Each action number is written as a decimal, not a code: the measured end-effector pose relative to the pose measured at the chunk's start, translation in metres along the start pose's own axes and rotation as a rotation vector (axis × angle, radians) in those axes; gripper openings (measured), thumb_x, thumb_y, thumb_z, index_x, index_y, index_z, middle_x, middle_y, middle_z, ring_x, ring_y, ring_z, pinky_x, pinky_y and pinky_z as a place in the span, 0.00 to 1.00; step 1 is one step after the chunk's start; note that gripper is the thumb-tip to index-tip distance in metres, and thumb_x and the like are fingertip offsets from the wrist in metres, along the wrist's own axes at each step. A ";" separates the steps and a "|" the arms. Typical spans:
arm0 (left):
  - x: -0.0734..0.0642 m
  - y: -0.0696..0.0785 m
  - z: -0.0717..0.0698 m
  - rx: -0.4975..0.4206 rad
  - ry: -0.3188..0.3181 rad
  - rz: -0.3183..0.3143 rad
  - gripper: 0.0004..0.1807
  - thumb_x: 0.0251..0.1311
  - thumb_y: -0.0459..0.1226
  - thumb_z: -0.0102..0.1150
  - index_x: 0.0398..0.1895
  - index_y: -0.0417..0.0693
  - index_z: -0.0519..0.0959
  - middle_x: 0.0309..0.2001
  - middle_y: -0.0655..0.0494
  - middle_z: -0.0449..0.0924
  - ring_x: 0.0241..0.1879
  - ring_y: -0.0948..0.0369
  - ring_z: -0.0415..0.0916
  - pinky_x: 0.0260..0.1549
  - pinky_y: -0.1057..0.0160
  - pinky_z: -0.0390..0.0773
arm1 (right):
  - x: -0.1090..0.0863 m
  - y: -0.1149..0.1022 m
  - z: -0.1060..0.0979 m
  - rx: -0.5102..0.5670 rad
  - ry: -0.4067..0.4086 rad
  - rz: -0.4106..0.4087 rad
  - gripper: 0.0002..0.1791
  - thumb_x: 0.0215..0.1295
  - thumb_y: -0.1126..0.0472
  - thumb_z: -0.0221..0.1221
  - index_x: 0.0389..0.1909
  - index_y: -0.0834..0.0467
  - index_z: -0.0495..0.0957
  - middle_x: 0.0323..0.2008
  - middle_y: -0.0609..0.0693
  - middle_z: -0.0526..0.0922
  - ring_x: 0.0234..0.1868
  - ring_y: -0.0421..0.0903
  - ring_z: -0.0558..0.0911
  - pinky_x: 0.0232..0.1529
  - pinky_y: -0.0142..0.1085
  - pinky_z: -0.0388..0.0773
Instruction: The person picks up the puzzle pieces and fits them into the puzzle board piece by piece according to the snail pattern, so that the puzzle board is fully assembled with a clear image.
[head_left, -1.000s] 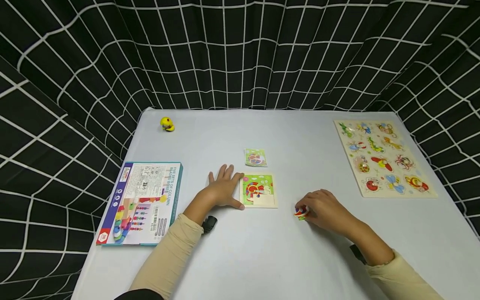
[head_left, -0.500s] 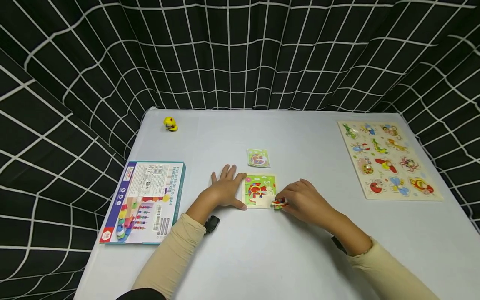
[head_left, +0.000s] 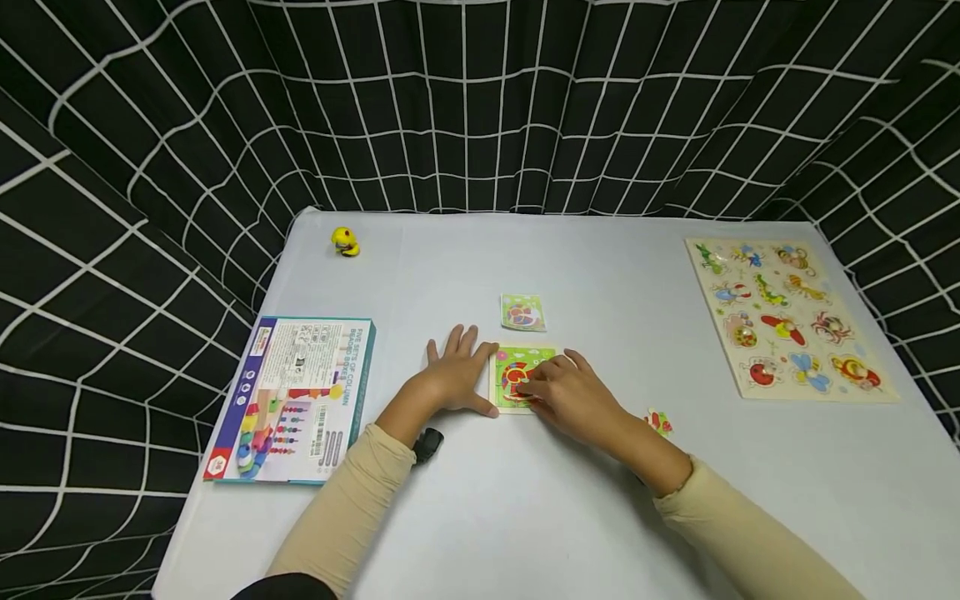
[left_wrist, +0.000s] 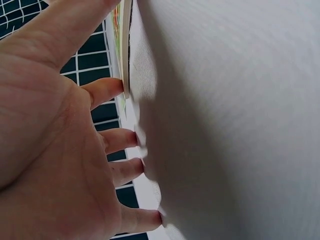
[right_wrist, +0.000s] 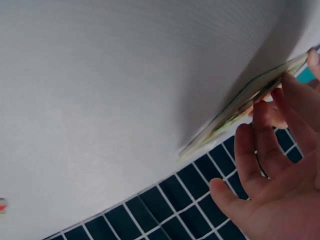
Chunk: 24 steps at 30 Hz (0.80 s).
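A small square jigsaw board (head_left: pixel 497 379) with a green and red picture lies mid-table. My left hand (head_left: pixel 450 379) spreads flat at its left side, index fingertip and thumb at the board's edge; the left wrist view shows the fingers (left_wrist: pixel 105 92) stretched toward the cloth. Over the board's lower right is my right hand (head_left: pixel 573 400), its thumb and bent index finger pinching a puzzle piece (right_wrist: pixel 260 95) against the board; the piece is mostly hidden by the fingers. Another loose puzzle piece (head_left: pixel 657 422) lies beside the right forearm.
Behind the board lies a small picture card (head_left: pixel 522 312). A boxed toy (head_left: pixel 292 400) is at the left, a yellow toy figure (head_left: pixel 345 242) at the back left. A large animal peg puzzle (head_left: pixel 787 321) lies at the right. Black gridded cloth (head_left: pixel 480 108) hangs behind the table.
My right hand has brought the puzzle piece leftward from the table onto the board, uncovering another loose piece behind it. The left hand stays at the board's left edge.
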<state>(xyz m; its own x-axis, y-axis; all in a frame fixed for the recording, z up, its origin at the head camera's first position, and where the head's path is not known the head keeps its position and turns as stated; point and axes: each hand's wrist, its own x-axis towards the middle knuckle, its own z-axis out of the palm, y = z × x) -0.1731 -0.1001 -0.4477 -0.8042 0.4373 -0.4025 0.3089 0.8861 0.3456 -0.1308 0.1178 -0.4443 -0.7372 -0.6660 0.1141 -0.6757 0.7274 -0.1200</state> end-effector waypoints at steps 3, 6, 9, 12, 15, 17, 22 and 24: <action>0.000 0.002 -0.005 -0.001 0.010 0.004 0.58 0.42 0.60 0.73 0.76 0.57 0.53 0.78 0.42 0.35 0.76 0.43 0.27 0.65 0.29 0.38 | 0.003 0.000 -0.003 -0.021 -0.004 0.011 0.16 0.51 0.60 0.72 0.43 0.47 0.87 0.39 0.45 0.83 0.46 0.51 0.78 0.60 0.58 0.65; -0.001 0.004 -0.008 -0.002 0.010 0.005 0.58 0.42 0.60 0.73 0.76 0.56 0.53 0.78 0.42 0.35 0.76 0.44 0.27 0.66 0.29 0.38 | 0.004 0.000 -0.006 -0.024 -0.012 0.024 0.16 0.51 0.60 0.72 0.43 0.47 0.87 0.39 0.45 0.83 0.46 0.51 0.78 0.60 0.58 0.66; -0.002 0.005 -0.009 -0.004 0.007 0.001 0.59 0.42 0.60 0.72 0.76 0.56 0.52 0.78 0.42 0.35 0.76 0.44 0.26 0.66 0.29 0.38 | 0.003 -0.002 -0.008 -0.006 -0.035 0.041 0.15 0.53 0.61 0.71 0.43 0.47 0.87 0.40 0.45 0.84 0.47 0.52 0.78 0.60 0.60 0.65; -0.003 0.005 -0.008 -0.007 0.005 -0.005 0.58 0.42 0.60 0.73 0.76 0.56 0.53 0.78 0.42 0.35 0.76 0.43 0.27 0.65 0.29 0.38 | 0.000 -0.004 -0.011 0.015 -0.065 0.042 0.15 0.55 0.61 0.70 0.45 0.48 0.86 0.43 0.46 0.84 0.50 0.53 0.78 0.60 0.65 0.62; -0.004 0.005 -0.006 -0.012 0.004 -0.007 0.59 0.42 0.60 0.73 0.76 0.56 0.53 0.78 0.42 0.35 0.76 0.43 0.27 0.65 0.29 0.38 | -0.007 -0.005 -0.017 0.064 -0.101 0.037 0.14 0.58 0.60 0.67 0.47 0.49 0.85 0.45 0.46 0.84 0.54 0.53 0.78 0.61 0.67 0.60; -0.004 0.005 -0.005 -0.018 0.005 -0.005 0.59 0.41 0.59 0.74 0.76 0.56 0.53 0.78 0.42 0.35 0.76 0.42 0.27 0.65 0.29 0.38 | -0.015 -0.001 -0.021 0.140 -0.128 0.044 0.15 0.60 0.59 0.66 0.49 0.50 0.84 0.47 0.46 0.84 0.56 0.53 0.77 0.62 0.67 0.58; -0.004 0.005 -0.003 -0.021 0.006 -0.004 0.59 0.40 0.59 0.74 0.75 0.55 0.53 0.78 0.42 0.36 0.76 0.42 0.27 0.65 0.29 0.38 | -0.047 0.024 -0.030 0.223 -0.109 0.115 0.21 0.56 0.59 0.69 0.52 0.55 0.82 0.49 0.48 0.84 0.56 0.53 0.77 0.62 0.65 0.59; -0.004 0.004 -0.003 -0.012 0.003 -0.008 0.59 0.40 0.59 0.74 0.76 0.55 0.53 0.78 0.42 0.35 0.76 0.42 0.27 0.65 0.29 0.38 | -0.063 0.035 -0.032 0.172 -0.080 0.152 0.23 0.52 0.59 0.72 0.51 0.56 0.82 0.48 0.50 0.84 0.54 0.54 0.79 0.60 0.62 0.62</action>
<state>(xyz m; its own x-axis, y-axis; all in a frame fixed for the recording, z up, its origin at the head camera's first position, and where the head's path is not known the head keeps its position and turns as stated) -0.1703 -0.0983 -0.4417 -0.8082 0.4297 -0.4028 0.2963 0.8877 0.3523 -0.1082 0.1904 -0.4240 -0.8236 -0.5671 0.0046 -0.5427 0.7858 -0.2968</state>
